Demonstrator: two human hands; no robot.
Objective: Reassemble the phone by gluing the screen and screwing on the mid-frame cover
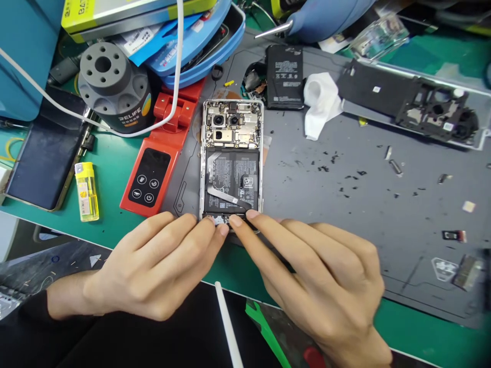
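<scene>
An opened smartphone [232,174] lies on the grey mat, its circuit board and cameras bared at the top and a black battery [230,168] below. A thin silver flex cable [224,196] slants across the battery toward the lower right. At the phone's bottom end, my left hand [161,260] is closed, fingertips on the lower left corner and a small bottom part [220,220]. My right hand [314,271] has thumb and index fingertip close together, pressing on the bottom edge near the cable's end. What lies under the fingertips is hidden.
Left of the phone stand a red device [148,174], a yellow lighter [87,191], a dark phone [48,148] and a grey RELIFE holder [115,87]. Behind are a loose battery [284,76], white tissue [320,102] and a phone frame [471,138]. Black scraps [324,167] dot the mat.
</scene>
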